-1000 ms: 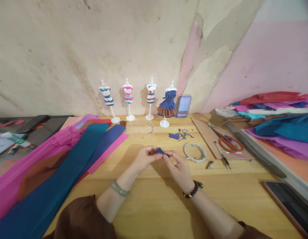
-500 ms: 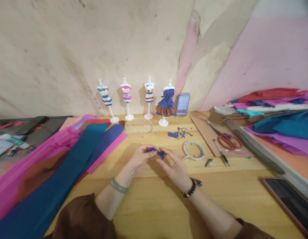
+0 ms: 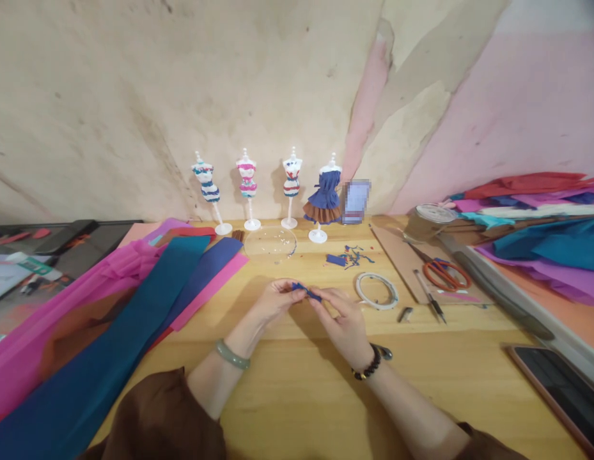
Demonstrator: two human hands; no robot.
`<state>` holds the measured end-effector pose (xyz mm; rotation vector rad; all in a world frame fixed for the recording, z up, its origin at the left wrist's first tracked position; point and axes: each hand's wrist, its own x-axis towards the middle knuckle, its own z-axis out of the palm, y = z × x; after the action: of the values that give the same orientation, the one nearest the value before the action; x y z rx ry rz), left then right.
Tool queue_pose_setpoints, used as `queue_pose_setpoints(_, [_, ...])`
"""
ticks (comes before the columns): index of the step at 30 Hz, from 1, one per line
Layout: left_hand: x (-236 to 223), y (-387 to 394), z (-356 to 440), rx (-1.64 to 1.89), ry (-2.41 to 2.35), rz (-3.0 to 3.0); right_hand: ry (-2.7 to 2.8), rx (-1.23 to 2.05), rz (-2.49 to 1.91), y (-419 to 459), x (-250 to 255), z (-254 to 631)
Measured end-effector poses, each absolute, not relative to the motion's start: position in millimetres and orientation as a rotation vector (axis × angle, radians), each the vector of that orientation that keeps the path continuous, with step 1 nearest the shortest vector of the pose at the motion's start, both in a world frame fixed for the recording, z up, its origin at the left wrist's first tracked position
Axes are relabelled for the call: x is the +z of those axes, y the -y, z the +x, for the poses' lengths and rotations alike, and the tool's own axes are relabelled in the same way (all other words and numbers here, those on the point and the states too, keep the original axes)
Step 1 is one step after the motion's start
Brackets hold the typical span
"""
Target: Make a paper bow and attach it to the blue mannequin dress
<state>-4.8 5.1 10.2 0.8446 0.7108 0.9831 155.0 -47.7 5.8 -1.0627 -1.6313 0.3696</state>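
Between my two hands, above the middle of the table, is a small dark blue paper bow (image 3: pixel 306 291). My left hand (image 3: pixel 277 299) pinches its left end between thumb and fingers. With its thumb and fingertips closed, my right hand (image 3: pixel 342 316) grips the right end. Behind them stands a mini mannequin in a blue and brown ruffled dress (image 3: pixel 324 195). Blue paper scraps (image 3: pixel 357 257) lie beyond my right hand, and a roll of double-sided tape (image 3: pixel 377 291) rests to its right.
Three more mini mannequins (image 3: pixel 291 176) stand along the wall. Strips of coloured crepe paper (image 3: pixel 148 313) spread over the left side. Orange-handled scissors (image 3: pixel 445 275), a pen (image 3: pixel 433 300) and a cardboard piece (image 3: pixel 397 255) lie at right. A phone (image 3: pixel 555 383) sits at the near right edge.
My right fingers have closed from a spread pose onto the bow's right end. The bow now looks flatter and narrower. The view has shifted slightly.
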Motion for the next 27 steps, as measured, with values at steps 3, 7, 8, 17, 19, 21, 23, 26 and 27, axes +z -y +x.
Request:
queue_pose_setpoints(3, [14, -3, -3, 0.976, -0.71, 0.839, 1.631, 0.312, -1.073, 48, 5, 155])
queue_pose_setpoints(7, [14, -1, -1, 0.956, -0.715, 0.854, 1.612, 0.309, -1.082, 50, 7, 154])
queue_pose_setpoints(8, [13, -1, 0, 0.949, -0.716, 0.867, 1.607, 0.312, -1.086, 50, 7, 154])
queue_pose_setpoints(17, [7, 0, 3, 0.978, -0.728, 0.931, 1.513, 0.391, -1.129, 53, 4, 147])
queue_pose_setpoints(19, [7, 1, 3, 0.995, -0.743, 0.934, 1.517, 0.393, -1.144, 52, 6, 147])
queue_pose_setpoints(21, [7, -1, 2, 1.008, -0.75, 0.94, 1.59, 0.413, -1.145, 49, 14, 154])
queue_pose_setpoints(23, [7, -4, 1, 1.033, -0.763, 0.951, 1.739, 0.469, -1.143, 44, 28, 170])
queue_pose_setpoints(26, [6, -12, -3, 1.072, -0.816, 0.985, 1.849, 0.527, -1.285, 39, 52, 206])
queue_pose_setpoints(27, [5, -13, -4, 1.075, -0.839, 1.004, 1.863, 0.517, -1.365, 39, 56, 218])
